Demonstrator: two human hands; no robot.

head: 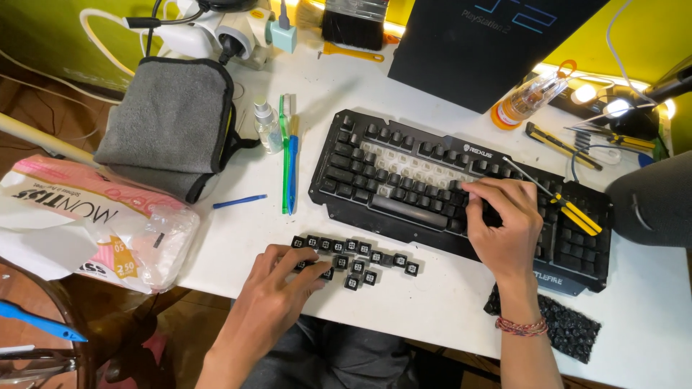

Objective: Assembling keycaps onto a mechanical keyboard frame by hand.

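- Your left hand (285,277) lies at 6 o'clock on the white table (447,295), fingers curled down over the loose keycaps (357,258); whether it pinches one you cannot tell.
- About sixteen loose black keycaps show, upside down, in a rough cluster just in front of the keyboard (404,180).
- Your right hand (504,223) rests on the one black keyboard, at 3 o'clock of centre, fingertips pressed together on a key.
- Many keys are off the keyboard's middle rows, showing pale sockets.
- One screwdriver with a yellow-and-black handle (569,209) lies across the keyboard, just past your right hand.
- At 10 o'clock sits one grey folded cloth (169,119); beside it, one small clear bottle (268,126) and two brushes, green and blue (289,155).
- One blue pen (239,201) lies left of the keyboard.
- One plastic tissue pack (94,227) hangs over the table's edge at 9 o'clock.
- One black foam pad (569,328) lies at 4 o'clock, under your right wrist.
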